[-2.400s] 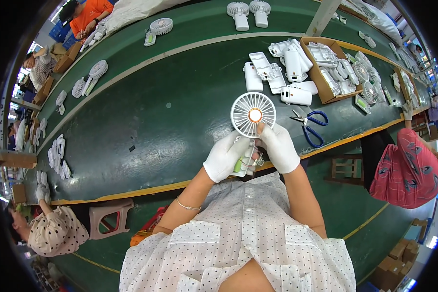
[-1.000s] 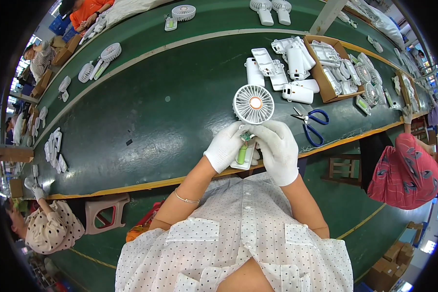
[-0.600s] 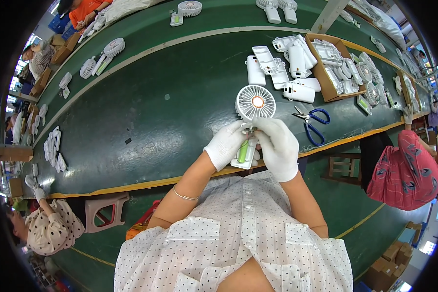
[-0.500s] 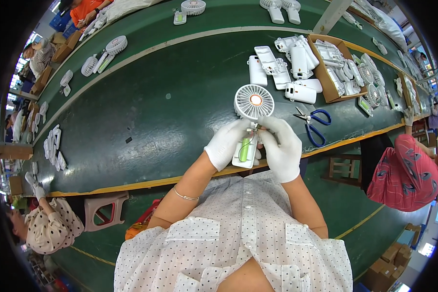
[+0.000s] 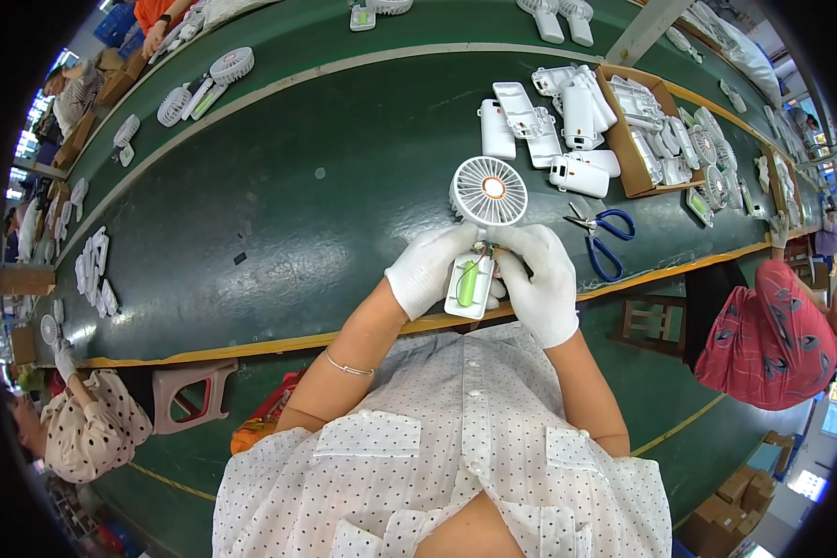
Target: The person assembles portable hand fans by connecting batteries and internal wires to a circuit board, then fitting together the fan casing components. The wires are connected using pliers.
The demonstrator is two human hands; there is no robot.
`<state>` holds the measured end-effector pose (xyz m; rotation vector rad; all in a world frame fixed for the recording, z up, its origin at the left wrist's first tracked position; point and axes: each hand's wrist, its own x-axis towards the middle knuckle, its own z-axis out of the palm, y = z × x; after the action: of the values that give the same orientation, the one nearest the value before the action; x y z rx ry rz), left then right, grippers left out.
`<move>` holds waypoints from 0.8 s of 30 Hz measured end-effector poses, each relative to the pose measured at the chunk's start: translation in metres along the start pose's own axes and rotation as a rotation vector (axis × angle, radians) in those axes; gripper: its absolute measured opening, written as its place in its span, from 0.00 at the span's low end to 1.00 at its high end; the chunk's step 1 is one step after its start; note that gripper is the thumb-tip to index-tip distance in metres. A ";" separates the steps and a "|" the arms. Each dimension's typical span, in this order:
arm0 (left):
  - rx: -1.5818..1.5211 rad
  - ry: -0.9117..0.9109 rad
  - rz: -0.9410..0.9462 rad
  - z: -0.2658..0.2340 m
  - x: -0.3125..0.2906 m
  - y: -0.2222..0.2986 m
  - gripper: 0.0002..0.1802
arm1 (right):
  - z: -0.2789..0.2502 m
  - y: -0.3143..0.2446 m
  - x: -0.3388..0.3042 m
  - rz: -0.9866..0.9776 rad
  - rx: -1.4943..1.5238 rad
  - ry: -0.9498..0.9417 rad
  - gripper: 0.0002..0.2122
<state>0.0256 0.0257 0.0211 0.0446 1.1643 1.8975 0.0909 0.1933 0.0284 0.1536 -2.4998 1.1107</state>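
1. Centre of the head view: left hand [image 5: 430, 270] and right hand [image 5: 541, 279], both gloved, clasp a white handheld fan [image 5: 479, 232]; its handle lies open, green battery [image 5: 469, 282] and wires exposed; closing seemingly remains.
2. Right of centre: blue scissors [image 5: 604, 237] lie untouched on the green table [image 5: 298, 214].

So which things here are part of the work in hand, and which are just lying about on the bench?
In hand:
- white handheld fan with round grille and open handle, held by both gloved hands, left hand and right hand
- green cylindrical battery inside the handle

Lying about:
- blue-handled scissors
- loose white plastic handle shells
- brown cardboard box of white parts
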 end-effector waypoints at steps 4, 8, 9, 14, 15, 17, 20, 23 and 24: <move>0.697 -0.035 0.409 -0.015 0.007 -0.012 0.17 | 0.006 0.002 -0.003 -0.058 -0.069 0.024 0.12; 0.303 0.013 0.236 -0.013 0.011 -0.017 0.09 | 0.005 0.002 -0.006 -0.149 -0.198 0.026 0.14; 0.050 0.028 0.122 -0.013 0.013 -0.018 0.08 | 0.005 0.001 -0.006 -0.177 -0.256 0.015 0.15; 0.955 0.014 0.622 -0.020 0.014 -0.025 0.08 | 0.005 -0.004 -0.007 -0.255 -0.376 -0.001 0.16; 0.385 0.024 0.355 -0.021 0.017 -0.028 0.09 | 0.006 -0.006 -0.007 -0.263 -0.406 -0.021 0.16; -0.182 0.027 0.081 -0.023 0.018 -0.028 0.09 | 0.006 -0.005 -0.006 -0.275 -0.425 -0.035 0.16; 0.864 0.021 0.540 -0.025 0.017 -0.020 0.08 | 0.004 -0.002 -0.002 -0.297 -0.448 -0.063 0.16; 1.117 0.043 0.600 -0.025 0.017 -0.014 0.09 | 0.003 -0.004 0.004 -0.341 -0.444 -0.074 0.17; 0.494 0.050 0.312 -0.021 0.014 -0.012 0.10 | 0.005 -0.006 0.006 -0.368 -0.440 -0.068 0.17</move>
<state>0.0155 0.0229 -0.0052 0.4756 1.7168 1.8307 0.0851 0.1855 0.0322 0.5048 -2.5658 0.4057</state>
